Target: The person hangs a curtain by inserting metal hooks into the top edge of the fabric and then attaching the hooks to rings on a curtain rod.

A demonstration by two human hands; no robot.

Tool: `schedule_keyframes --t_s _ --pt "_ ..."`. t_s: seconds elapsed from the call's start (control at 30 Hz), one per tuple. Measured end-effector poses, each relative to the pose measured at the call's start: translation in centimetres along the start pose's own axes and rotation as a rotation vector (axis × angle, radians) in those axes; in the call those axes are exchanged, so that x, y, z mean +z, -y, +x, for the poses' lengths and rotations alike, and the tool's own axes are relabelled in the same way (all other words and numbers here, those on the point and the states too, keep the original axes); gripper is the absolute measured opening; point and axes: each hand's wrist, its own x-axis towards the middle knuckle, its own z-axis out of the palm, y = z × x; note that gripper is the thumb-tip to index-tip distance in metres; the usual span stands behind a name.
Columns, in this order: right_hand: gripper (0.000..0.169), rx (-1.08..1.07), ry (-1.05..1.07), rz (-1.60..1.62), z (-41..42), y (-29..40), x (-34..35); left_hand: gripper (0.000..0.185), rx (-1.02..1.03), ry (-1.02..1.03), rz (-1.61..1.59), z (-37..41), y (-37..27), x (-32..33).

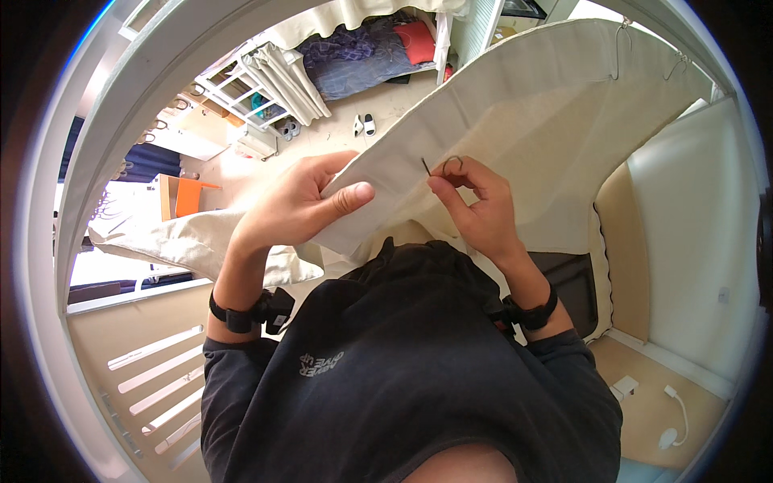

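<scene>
A large cream curtain (543, 115) stretches diagonally before me up to the upper right. My left hand (290, 202) grips its edge, with the thumb on the near face and the fingers behind the cloth. Between the thumb and index finger of my right hand (480, 202) is a thin, dark metal curtain hook (425, 166), held up in front of the fabric. One end of it curves over the fingertips. At the upper right, another wire curtain hook (617, 54) is on the curtain's top edge, with one more curtain hook (673, 67) farther along.
White bed framing (45, 241) arches around me, with a slatted side panel (139, 368) at lower left. Several rings (160, 125) hang at left. A white cable (682, 410) lies at lower right. Beyond are a bunk bed (356, 66), slippers (369, 125) and an orange chair (188, 196).
</scene>
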Motion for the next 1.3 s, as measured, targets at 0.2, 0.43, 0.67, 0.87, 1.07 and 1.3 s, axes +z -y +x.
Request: schedule_keyframes --t_s 0.2,0.43,0.67,0.87,1.07,1.3 --pt "0.010 0.035 -0.111 -0.027 -0.2 0.1 -0.6 0.030 -0.198 0.001 0.003 0.0 -1.3 -2.2" --pt "0.010 -0.171 -0.139 -0.188 1.0 0.9 -2.0 0.027 -0.137 -0.098 -0.013 0.5 -0.3 -2.5" --pt "0.010 -0.195 -0.156 -0.238 1.0 1.7 -2.6 0.026 -0.169 -0.074 -0.038 0.9 0.0 -3.5" --pt "0.009 -0.169 -0.140 -0.269 1.3 1.7 -2.0 0.036 -0.147 0.015 0.005 1.8 0.2 -5.0" --pt "0.008 -0.155 -0.060 -0.261 1.5 1.7 -0.7 0.042 -0.118 0.063 0.102 2.2 0.7 -6.4" --pt "0.008 -0.213 0.117 -0.264 1.4 2.5 2.3 0.043 -0.098 0.039 0.096 1.8 1.2 -6.7"
